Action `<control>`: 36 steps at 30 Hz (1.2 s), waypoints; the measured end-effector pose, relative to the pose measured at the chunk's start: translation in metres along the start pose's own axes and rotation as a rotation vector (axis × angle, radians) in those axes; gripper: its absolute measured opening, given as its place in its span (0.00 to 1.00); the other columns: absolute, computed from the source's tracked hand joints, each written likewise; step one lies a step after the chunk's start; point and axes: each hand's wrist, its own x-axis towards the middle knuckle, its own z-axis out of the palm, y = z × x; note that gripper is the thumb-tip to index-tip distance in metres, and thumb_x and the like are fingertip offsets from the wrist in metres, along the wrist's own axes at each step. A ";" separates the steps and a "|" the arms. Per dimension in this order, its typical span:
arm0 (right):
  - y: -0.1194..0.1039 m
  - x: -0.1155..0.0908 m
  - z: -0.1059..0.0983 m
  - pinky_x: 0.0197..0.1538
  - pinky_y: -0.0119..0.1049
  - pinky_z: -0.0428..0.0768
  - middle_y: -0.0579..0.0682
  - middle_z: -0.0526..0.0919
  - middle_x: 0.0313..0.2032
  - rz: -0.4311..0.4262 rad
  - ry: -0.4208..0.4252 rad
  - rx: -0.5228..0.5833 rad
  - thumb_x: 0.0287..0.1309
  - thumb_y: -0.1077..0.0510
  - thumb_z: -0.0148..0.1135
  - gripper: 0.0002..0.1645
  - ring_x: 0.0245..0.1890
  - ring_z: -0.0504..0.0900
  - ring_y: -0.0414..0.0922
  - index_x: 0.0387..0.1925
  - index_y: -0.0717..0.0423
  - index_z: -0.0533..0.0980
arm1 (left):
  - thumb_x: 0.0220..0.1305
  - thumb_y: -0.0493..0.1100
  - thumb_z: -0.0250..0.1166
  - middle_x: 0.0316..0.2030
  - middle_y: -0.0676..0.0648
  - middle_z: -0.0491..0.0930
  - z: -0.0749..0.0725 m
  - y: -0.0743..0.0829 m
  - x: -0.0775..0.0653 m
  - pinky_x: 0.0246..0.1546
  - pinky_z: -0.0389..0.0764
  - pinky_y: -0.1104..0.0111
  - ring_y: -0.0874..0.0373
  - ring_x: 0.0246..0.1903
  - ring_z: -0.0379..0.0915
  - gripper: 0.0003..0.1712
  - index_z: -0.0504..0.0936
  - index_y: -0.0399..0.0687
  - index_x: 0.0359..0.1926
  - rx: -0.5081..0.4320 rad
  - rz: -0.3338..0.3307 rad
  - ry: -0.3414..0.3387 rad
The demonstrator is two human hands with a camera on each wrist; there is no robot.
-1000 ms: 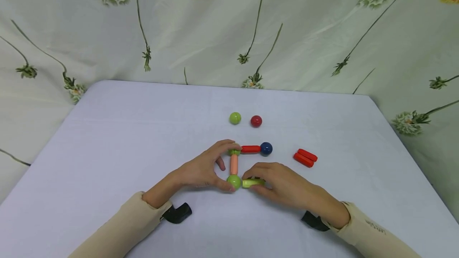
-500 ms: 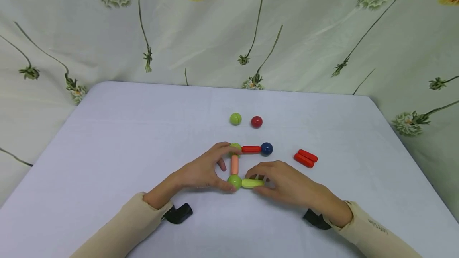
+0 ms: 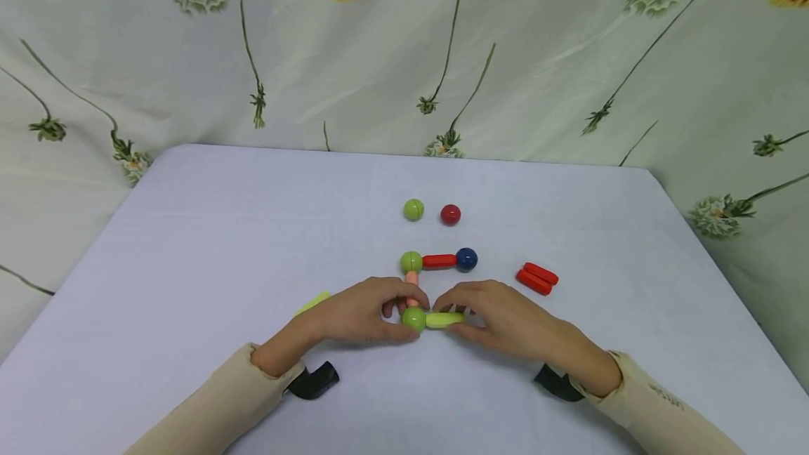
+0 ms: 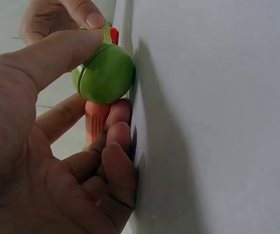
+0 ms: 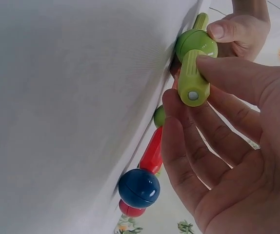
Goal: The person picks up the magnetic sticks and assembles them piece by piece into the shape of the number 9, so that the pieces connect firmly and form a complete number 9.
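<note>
My left hand (image 3: pixel 363 311) holds the near green ball (image 3: pixel 413 319) between thumb and curled fingers. An orange stick (image 4: pixel 97 119) joins that ball, passing behind the left fingers in the head view. On the ball's right side sits a lime stick (image 3: pixel 442 320), its end touching the ball. Thumb and fingers of my right hand (image 3: pixel 499 318) pinch this stick. A round silvery spot shows on its free end in the right wrist view. Farther off, the orange stick meets another green ball (image 3: pixel 411 262), from which a red stick (image 3: pixel 439 261) runs to a blue ball (image 3: pixel 466 260).
Behind the joined pieces lie a loose green ball (image 3: pixel 413 209) and a red ball (image 3: pixel 451 214). Two red sticks (image 3: pixel 537 278) rest side by side on the right. Another lime stick (image 3: pixel 314 302) is partly hidden by the left hand. All lie on a white-covered table (image 3: pixel 253 216).
The left fingers have come off the far green ball and moved nearer, to the near ball. The lime stick has closed its small gap to the near ball, and the right fingers have shifted along it.
</note>
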 end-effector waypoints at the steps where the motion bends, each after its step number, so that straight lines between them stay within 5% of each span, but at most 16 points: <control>1: 0.000 0.000 0.000 0.49 0.32 0.80 0.36 0.84 0.47 0.002 -0.003 0.001 0.61 0.56 0.69 0.17 0.43 0.80 0.33 0.52 0.45 0.81 | 0.60 0.43 0.72 0.39 0.55 0.77 0.000 0.000 0.000 0.39 0.74 0.73 0.60 0.38 0.71 0.18 0.82 0.49 0.52 -0.006 -0.001 -0.003; 8: 0.000 -0.001 -0.005 0.49 0.34 0.81 0.36 0.84 0.47 0.030 -0.021 0.007 0.62 0.54 0.69 0.16 0.44 0.80 0.34 0.52 0.44 0.81 | 0.60 0.43 0.73 0.39 0.55 0.78 -0.003 0.000 0.000 0.42 0.76 0.72 0.59 0.39 0.73 0.16 0.83 0.50 0.50 -0.057 -0.019 -0.025; 17: 0.007 0.002 -0.027 0.45 0.40 0.83 0.42 0.86 0.46 0.039 0.088 -0.008 0.62 0.54 0.69 0.16 0.42 0.83 0.39 0.51 0.51 0.81 | 0.60 0.44 0.73 0.40 0.58 0.78 -0.003 -0.003 0.002 0.45 0.75 0.71 0.59 0.41 0.73 0.17 0.83 0.57 0.49 -0.064 -0.060 -0.036; 36: 0.063 0.063 -0.060 0.50 0.47 0.84 0.54 0.78 0.59 0.188 0.149 -0.106 0.62 0.61 0.68 0.22 0.50 0.82 0.51 0.57 0.57 0.78 | 0.59 0.46 0.74 0.39 0.58 0.76 0.000 -0.007 0.002 0.44 0.75 0.70 0.59 0.41 0.73 0.16 0.82 0.59 0.48 -0.073 -0.079 -0.031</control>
